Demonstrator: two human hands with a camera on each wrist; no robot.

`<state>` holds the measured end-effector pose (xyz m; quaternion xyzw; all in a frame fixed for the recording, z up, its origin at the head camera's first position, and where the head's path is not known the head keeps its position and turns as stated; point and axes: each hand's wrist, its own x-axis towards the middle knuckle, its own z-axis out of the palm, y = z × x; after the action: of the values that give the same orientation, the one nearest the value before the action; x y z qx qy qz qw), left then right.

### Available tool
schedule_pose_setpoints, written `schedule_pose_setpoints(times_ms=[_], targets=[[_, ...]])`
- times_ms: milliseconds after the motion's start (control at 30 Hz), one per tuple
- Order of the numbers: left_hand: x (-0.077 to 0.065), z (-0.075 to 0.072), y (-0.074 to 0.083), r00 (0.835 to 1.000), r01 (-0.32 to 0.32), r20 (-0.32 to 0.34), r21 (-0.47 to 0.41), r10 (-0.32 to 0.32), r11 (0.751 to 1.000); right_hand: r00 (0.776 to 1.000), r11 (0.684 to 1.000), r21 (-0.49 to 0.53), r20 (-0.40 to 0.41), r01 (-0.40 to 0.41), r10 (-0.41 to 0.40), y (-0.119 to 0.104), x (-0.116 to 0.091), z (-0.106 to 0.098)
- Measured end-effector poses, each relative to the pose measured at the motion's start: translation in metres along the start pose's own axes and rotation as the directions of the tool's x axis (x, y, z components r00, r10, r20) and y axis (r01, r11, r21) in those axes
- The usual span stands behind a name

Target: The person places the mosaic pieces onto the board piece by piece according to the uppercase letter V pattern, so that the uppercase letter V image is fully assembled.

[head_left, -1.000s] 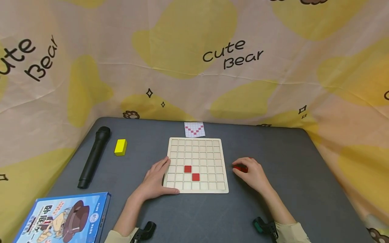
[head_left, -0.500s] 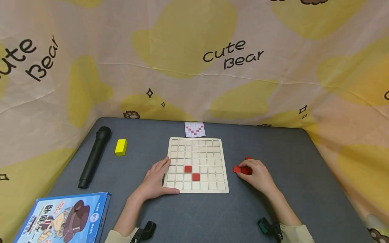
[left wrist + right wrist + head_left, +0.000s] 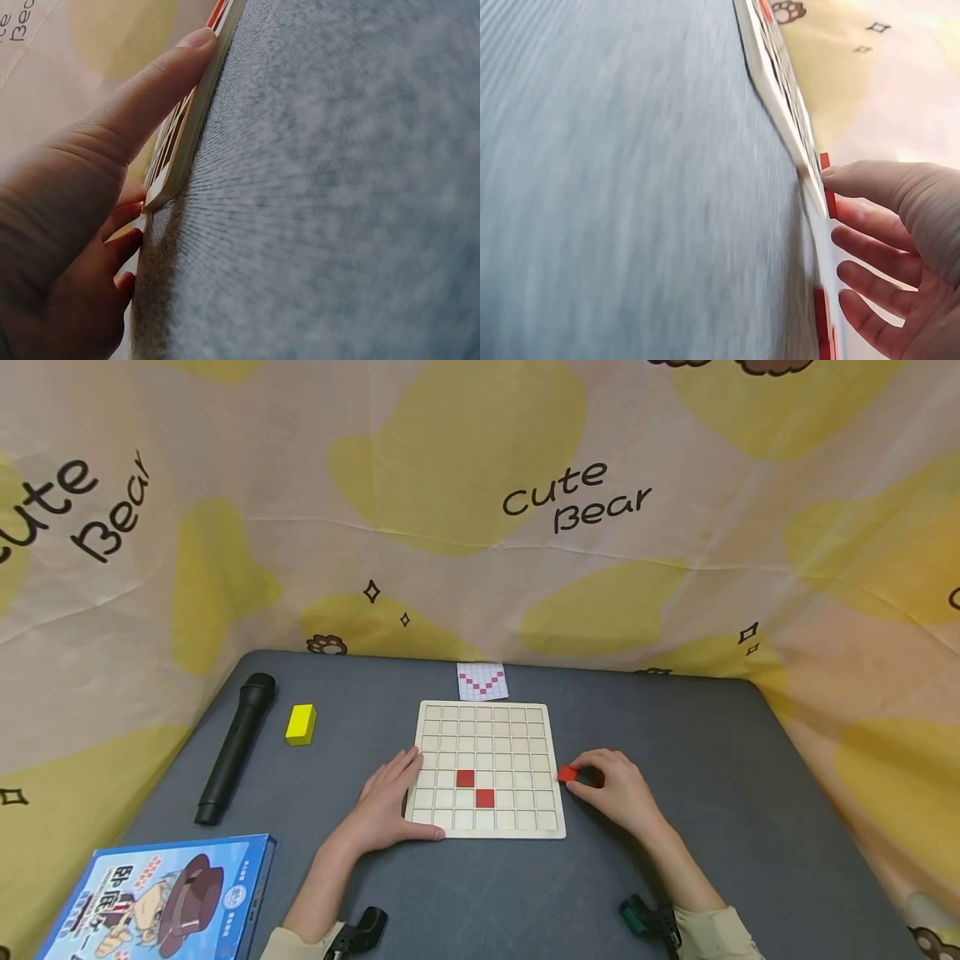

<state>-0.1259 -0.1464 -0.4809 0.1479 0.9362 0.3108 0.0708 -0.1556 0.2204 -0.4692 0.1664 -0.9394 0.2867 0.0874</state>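
A pale gridded board lies on the grey table, with one red tile and another red tile in its squares. My left hand rests at the board's near left corner, fingers along the left side and thumb on the near edge. Just off the board's right edge, my right hand pinches a small red square tile between thumb and index finger. In the right wrist view that tile stands out past the thumb tip. More red tiles lie below the hand there; the head view hides them.
Behind the board lies a small card printed with a V of red squares. To the left are a black microphone, a yellow block and a blue box. A patterned cloth hangs around the table.
My right hand has drawn a red tile from the others and carried it left to the board's right edge. The left hand stays in place.
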Motion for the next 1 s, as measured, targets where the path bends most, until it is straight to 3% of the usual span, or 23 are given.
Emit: schedule_pose_setpoints(times_ms=[500, 1000], targets=[[0.0, 0.0, -0.001, 1.0, -0.007, -0.009, 0.02, 0.007, 1.0, 0.998, 0.988, 0.155, 0.059, 0.021, -0.031, -0.052, 0.028, 0.037], [-0.002, 0.0, 0.0, 1.0, -0.016, -0.01, 0.018, 0.016, 1.0, 0.99, 0.979, 0.189, 0.107, 0.075, -0.096, -0.093, 0.058, 0.074]])
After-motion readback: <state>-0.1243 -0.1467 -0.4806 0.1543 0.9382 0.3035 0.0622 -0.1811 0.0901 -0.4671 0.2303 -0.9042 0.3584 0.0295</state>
